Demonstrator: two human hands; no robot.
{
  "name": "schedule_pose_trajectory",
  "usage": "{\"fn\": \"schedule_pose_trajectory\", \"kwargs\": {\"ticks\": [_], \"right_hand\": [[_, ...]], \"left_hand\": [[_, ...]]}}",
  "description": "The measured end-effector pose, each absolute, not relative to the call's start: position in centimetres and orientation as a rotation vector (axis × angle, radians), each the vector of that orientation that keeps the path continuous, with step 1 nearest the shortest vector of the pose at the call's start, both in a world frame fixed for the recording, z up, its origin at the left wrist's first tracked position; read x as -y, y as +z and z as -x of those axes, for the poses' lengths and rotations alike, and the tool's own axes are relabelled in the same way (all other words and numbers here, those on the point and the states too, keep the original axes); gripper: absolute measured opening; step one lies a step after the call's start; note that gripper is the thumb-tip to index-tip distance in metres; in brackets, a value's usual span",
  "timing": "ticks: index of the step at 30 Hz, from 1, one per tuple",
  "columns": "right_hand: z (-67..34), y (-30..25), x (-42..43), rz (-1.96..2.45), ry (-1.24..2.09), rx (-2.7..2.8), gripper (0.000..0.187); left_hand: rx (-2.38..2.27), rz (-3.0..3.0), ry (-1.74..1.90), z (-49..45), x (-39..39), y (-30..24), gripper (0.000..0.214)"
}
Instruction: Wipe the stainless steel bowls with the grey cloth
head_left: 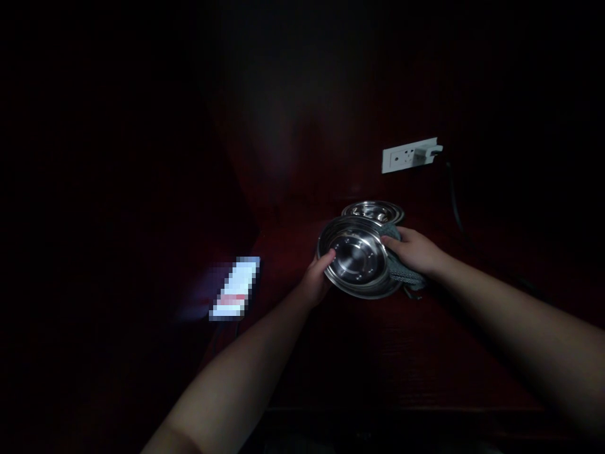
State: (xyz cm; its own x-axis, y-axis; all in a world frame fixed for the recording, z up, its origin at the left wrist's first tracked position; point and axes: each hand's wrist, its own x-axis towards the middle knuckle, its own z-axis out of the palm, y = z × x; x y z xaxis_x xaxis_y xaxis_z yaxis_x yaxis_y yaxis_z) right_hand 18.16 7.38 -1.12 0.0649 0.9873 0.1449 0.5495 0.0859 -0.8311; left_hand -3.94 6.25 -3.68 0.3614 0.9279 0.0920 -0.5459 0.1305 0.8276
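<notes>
A shiny steel bowl [354, 260] is held up in front of me, tilted so that its inside faces me. My left hand [317, 277] grips its left rim, thumb over the inner edge and fingers hidden underneath. At the right rim, my right hand [414, 249] is closed on a grey-blue cloth [405, 271], which presses against the bowl's edge. Just behind the bowl sits another round steel dish [373, 210], partly covered by it.
The dark red table [368, 353] has its front edge low in view. A glowing, blurred-out screen [236, 289] is at the left. On the back wall a white socket [409, 155] holds a plug with a cable [454, 195] hanging down. The surroundings are very dark.
</notes>
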Motion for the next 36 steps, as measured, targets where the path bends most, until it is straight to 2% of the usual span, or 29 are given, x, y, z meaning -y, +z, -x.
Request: {"fn": "schedule_pose_trajectory", "kwargs": {"ticks": [15,36], "right_hand": [[-18.10,-0.71,-7.13,1.590,0.604,1.675,0.027],[-18.14,-0.75,-7.19,1.553,0.640,1.680,0.029]], "left_hand": [[-0.524,-0.909,1.149,3.65,-6.13,-3.32,0.046],[-0.527,-0.907,1.142,3.67,-6.23,-3.49,0.046]]}}
